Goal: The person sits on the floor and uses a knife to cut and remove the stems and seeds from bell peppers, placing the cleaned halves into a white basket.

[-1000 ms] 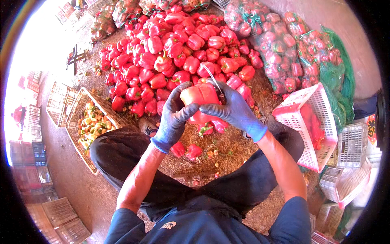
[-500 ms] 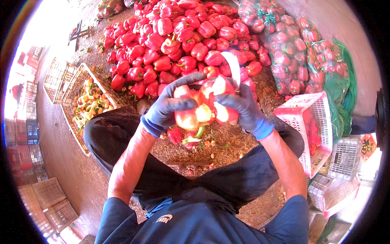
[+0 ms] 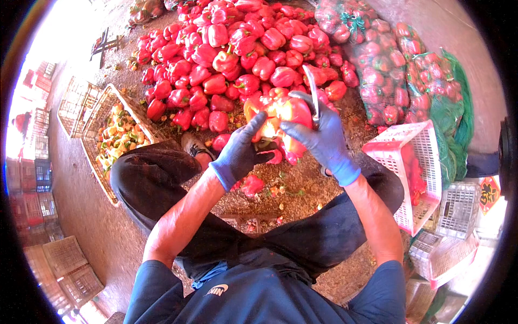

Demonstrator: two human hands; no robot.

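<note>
A cut red bell pepper (image 3: 295, 114), glaring bright in the light, is held in front of me. My right hand (image 3: 326, 137), in a grey-blue glove, is closed on it and also holds a knife (image 3: 311, 89) whose slim curved blade points up and away. On the pepper's left side, my gloved left hand (image 3: 240, 148) has thumb and fingers around its pale core and green stem (image 3: 264, 144); glare blurs the exact grip. Below the hands a red pepper piece (image 3: 252, 185) lies on the littered floor. Beyond them rises a large heap of red bell peppers (image 3: 232, 54).
On the left, a crate (image 3: 89, 156) holds pale cores with green stems. To my right stands a tilted white-and-pink crate (image 3: 426, 146) with red peppers inside. Filled mesh sacks (image 3: 377, 75) and green netting (image 3: 456, 129) lie behind it. Stacked crates (image 3: 65, 270) line the left.
My left hand has come down and toward me, from the pepper's side to its core. The right hand has turned, so the knife blade shows more edge-on. The pepper has tipped.
</note>
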